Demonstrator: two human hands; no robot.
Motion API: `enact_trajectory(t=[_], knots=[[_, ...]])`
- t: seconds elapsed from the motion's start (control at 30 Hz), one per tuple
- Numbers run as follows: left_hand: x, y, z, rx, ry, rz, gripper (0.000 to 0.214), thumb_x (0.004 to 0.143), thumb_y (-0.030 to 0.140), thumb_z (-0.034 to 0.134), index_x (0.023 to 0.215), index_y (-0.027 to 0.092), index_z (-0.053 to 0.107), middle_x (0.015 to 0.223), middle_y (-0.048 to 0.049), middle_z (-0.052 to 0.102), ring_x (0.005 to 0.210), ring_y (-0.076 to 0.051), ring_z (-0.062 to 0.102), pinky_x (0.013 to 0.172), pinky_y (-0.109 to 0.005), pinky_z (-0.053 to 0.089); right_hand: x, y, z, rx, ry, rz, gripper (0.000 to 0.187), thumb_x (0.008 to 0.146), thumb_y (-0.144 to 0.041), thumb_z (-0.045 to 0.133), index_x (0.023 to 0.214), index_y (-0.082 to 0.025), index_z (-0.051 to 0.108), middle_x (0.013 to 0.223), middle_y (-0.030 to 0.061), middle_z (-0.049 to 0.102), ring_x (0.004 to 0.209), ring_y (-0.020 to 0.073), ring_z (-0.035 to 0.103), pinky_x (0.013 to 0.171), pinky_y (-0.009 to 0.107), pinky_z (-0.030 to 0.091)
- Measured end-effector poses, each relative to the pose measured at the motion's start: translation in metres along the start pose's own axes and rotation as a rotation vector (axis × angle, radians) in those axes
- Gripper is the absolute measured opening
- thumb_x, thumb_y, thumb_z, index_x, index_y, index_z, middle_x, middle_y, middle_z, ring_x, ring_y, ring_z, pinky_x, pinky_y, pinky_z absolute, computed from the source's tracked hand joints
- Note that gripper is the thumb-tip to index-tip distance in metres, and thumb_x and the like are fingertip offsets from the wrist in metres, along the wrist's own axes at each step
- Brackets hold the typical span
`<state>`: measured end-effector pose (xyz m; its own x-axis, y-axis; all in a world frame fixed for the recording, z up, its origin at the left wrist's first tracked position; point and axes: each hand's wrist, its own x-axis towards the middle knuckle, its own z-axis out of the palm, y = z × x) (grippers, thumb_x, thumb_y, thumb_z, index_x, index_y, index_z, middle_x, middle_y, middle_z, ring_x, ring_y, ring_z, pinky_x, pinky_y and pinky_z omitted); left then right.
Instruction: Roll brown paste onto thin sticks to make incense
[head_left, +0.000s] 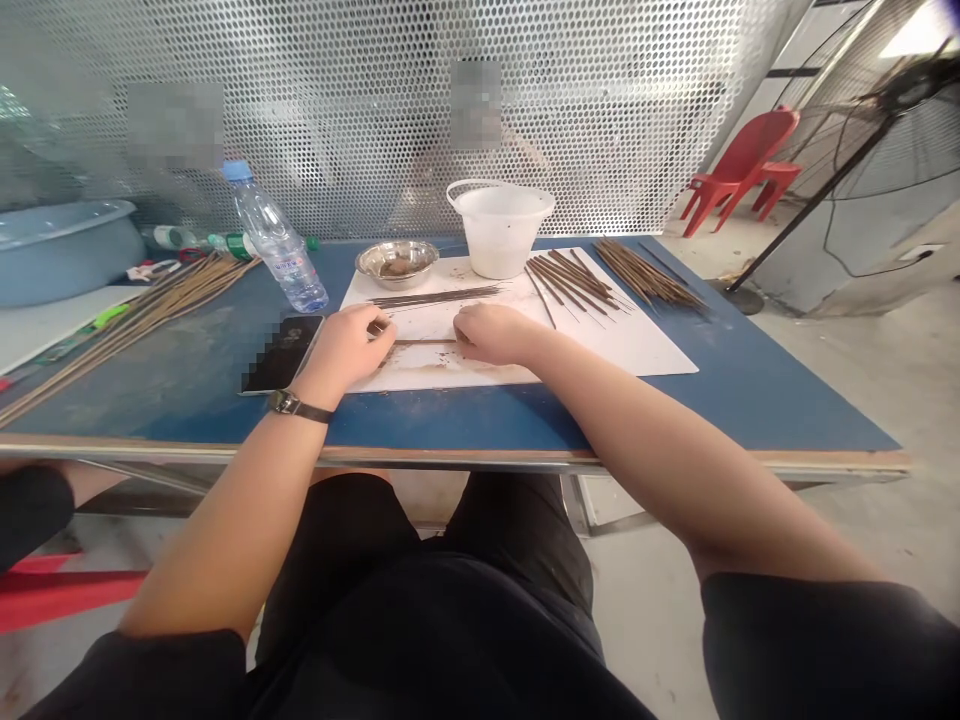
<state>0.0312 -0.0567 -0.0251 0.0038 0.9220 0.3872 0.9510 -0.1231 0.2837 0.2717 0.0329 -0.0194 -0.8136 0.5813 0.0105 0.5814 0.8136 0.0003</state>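
One thin stick lies crosswise near the middle of a white board, between the hands. The left hand is closed on its left end and the right hand on its right, fingers curled; just where the fingertips press is hidden. Brown crumbs are scattered around it.

The board sits on a blue table with a pale edge, dusty in places. A perforated metal panel rises along the far side; to the right are a grey floor, two red seats and one fan. At the near left shows another person's black sleeve.

Just beyond the hands is one row of dark sticks, and on the board's far right a spread of coated sticks; a brown bundle lies farther right. All overlap too much to count, as do the pale sticks at left. There are one white bucket, one metal bowl holding a brown lump, one bottle, one phone, one blue basin and one watch on the left wrist.

The bottle's label has lettering too blurred to read.
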Motion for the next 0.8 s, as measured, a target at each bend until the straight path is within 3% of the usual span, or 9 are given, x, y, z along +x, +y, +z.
enact_trajectory(t=[0.23, 0.43, 0.6, 0.8], knots=[[-0.001, 0.002, 0.000, 0.008, -0.090, 0.035, 0.045, 0.092, 0.046, 0.059, 0.126, 0.020, 0.071, 0.134, -0.0141, 0.071, 0.123, -0.034, 0.066, 0.105, -0.046, 0.054, -0.003, 0.010, -0.005, 0.096, 0.127, 0.009, 0.019, 0.097, -0.018, 0.051, 0.107, -0.013, 0.066, 0.114, 0.0180, 0.070, 0.095, 0.0261, 0.062, 0.074, 0.033, 0.040], [0.000, 0.000, 0.003, 0.060, -0.199, 0.093, 0.062, 0.092, 0.050, 0.058, 0.143, 0.016, 0.065, 0.153, -0.0162, 0.060, 0.142, -0.035, 0.055, 0.121, -0.048, 0.043, -0.014, 0.026, -0.012, 0.157, 0.027, 0.122, 0.010, 0.092, -0.020, 0.061, 0.096, -0.016, 0.069, 0.106, 0.0146, 0.073, 0.093, 0.0254, 0.064, 0.073, 0.033, 0.042], [-0.009, 0.024, 0.010, 0.112, -0.313, 0.186, 0.080, 0.098, 0.063, 0.049, 0.161, 0.012, 0.049, 0.174, -0.0151, 0.035, 0.157, -0.038, 0.038, 0.129, -0.049, 0.031, -0.018, 0.035, -0.012, 0.185, -0.112, 0.195, 0.010, 0.089, -0.025, 0.065, 0.088, -0.017, 0.072, 0.097, 0.0110, 0.076, 0.086, 0.0235, 0.067, 0.068, 0.032, 0.044], [-0.038, 0.052, 0.016, 0.153, -0.372, 0.183, 0.089, 0.101, 0.071, 0.041, 0.164, 0.009, 0.042, 0.173, -0.0196, 0.035, 0.162, -0.040, 0.027, 0.131, -0.051, 0.027, -0.020, 0.046, -0.010, 0.236, -0.048, 0.234, 0.012, 0.089, -0.023, 0.063, 0.092, -0.018, 0.074, 0.100, 0.0097, 0.077, 0.086, 0.0222, 0.066, 0.069, 0.031, 0.045]])
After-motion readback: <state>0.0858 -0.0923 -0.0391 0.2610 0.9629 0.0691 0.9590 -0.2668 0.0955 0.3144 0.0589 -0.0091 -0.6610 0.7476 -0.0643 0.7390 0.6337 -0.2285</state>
